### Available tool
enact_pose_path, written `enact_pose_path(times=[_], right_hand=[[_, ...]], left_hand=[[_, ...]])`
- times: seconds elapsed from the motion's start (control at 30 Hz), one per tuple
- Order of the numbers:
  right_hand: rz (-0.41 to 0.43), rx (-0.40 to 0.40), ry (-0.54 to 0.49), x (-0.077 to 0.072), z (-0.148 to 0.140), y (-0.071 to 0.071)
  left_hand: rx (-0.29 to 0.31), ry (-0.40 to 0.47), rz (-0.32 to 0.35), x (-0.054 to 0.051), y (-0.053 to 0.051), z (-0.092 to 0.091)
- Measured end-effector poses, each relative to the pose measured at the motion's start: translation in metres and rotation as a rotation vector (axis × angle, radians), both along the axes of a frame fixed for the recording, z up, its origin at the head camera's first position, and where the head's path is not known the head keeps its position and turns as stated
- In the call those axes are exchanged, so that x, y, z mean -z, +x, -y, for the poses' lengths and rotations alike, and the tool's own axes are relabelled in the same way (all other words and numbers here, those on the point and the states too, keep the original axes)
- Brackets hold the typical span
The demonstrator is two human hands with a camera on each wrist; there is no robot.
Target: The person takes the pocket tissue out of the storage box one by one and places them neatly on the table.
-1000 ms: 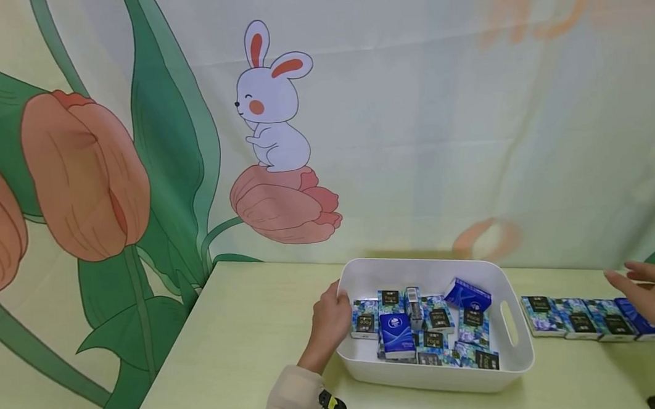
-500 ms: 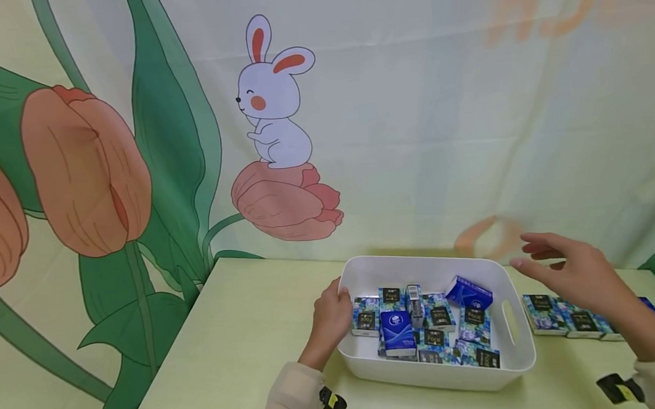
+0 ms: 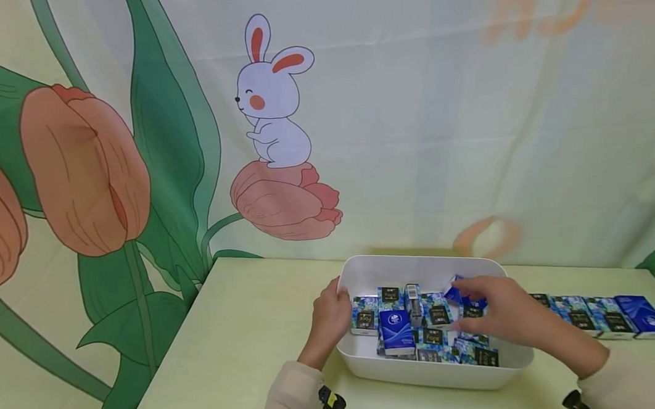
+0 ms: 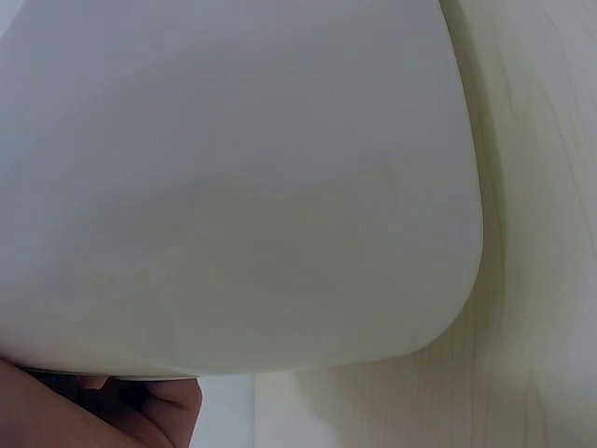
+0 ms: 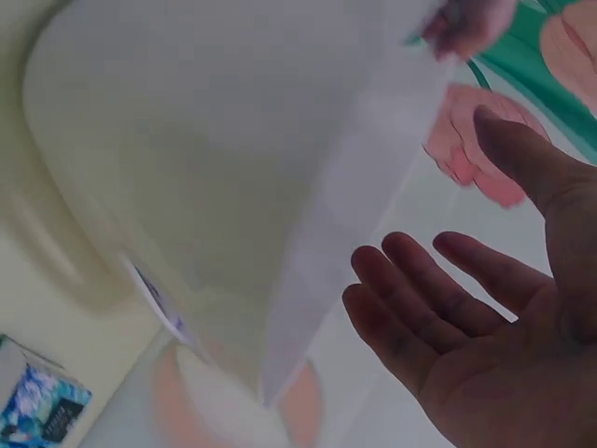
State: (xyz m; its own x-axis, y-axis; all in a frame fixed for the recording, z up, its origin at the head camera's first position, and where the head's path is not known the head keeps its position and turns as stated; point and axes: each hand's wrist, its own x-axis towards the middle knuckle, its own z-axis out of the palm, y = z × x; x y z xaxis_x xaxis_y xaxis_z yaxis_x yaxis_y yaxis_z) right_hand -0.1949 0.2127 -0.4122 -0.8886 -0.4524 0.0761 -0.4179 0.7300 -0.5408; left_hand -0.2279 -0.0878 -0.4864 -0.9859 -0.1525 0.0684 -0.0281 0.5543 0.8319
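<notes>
Bin (image 3: pixel 437 379) holds packs (image 3: pixel 437 315), your left hand (image 3: pixel 331 312) clamped on its left rim. Your right hand (image 3: pixel 505 309) is over the bin's right end, thumb and fingers apart, by a tilted blue pack (image 3: pixel 452 294).

Soft, even light fills the head view; the right wrist view is dimmer, its fingers (image 5: pixel 443 285) in shadow.

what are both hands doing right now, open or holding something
Left hand: gripping the white bin by its end.
Right hand: open, above the bin's packets.
</notes>
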Motion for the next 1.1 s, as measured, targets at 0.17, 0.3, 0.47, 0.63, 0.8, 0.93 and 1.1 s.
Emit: enact_pose_path(times=[0.17, 0.3, 0.47, 0.63, 0.8, 0.93, 1.1], right_hand=[[0.165, -0.101, 0.046, 0.02, 0.012, 0.0], [0.233, -0.176, 0.059, 0.032, 0.017, -0.003], [0.29, -0.242, 0.068, 0.041, 0.022, -0.005], [0.324, -0.313, 0.043, 0.051, 0.025, -0.009], [0.213, -0.382, 0.1, 0.064, 0.027, -0.013], [0.143, -0.354, 0.114, 0.069, 0.026, -0.016], [0.113, -0.254, 0.083, 0.072, 0.022, -0.016]], left_hand=[[-0.001, 0.011, 0.014, 0.001, 0.0, 0.0], [-0.003, 0.016, 0.014, 0.001, 0.001, 0.0], [0.002, 0.016, 0.013, 0.0, 0.001, -0.001], [-0.005, 0.011, 0.015, 0.001, 0.0, 0.0], [-0.009, 0.002, 0.01, 0.002, -0.001, 0.0], [-0.007, -0.009, -0.018, 0.003, -0.002, 0.0], [-0.006, -0.013, -0.035, 0.003, -0.001, 0.001]])
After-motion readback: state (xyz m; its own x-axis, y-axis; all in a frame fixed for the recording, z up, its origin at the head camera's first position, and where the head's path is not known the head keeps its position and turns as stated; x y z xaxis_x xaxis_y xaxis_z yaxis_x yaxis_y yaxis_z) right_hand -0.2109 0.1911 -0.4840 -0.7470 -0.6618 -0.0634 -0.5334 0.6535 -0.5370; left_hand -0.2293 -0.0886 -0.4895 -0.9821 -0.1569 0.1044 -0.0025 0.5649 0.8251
